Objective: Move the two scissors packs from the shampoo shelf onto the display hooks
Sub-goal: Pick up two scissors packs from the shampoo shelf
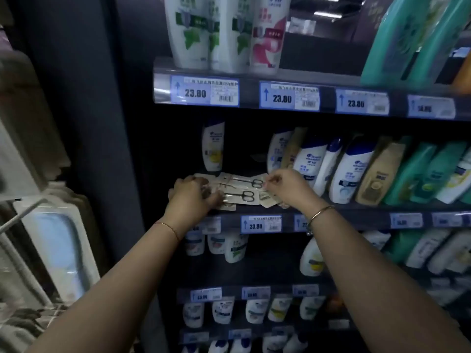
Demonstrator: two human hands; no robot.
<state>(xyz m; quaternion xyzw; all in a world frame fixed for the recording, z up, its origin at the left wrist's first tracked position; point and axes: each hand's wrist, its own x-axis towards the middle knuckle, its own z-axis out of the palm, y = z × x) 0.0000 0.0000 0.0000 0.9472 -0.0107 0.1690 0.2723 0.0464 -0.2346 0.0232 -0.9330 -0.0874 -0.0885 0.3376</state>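
Two flat card packs, each with small metal scissors, lie overlapped on the shampoo shelf [356, 217] among a few other cards. The nearer scissors pack [242, 197] sits in front, the farther scissors pack [248, 183] just behind it. My left hand [191, 197] rests on the left ends of the packs, fingers curled over their edge. My right hand [283, 186] pinches the right end of the packs by a barcode tab. No display hooks can be made out clearly in this view.
White and blue shampoo bottles [308, 164] stand right behind my right hand, one single bottle [213, 146] behind the packs. Price-label rails [261, 223] edge each shelf. A dark upright panel [102, 149] borders the shelving on the left, with blurred white goods [58, 245] beyond.
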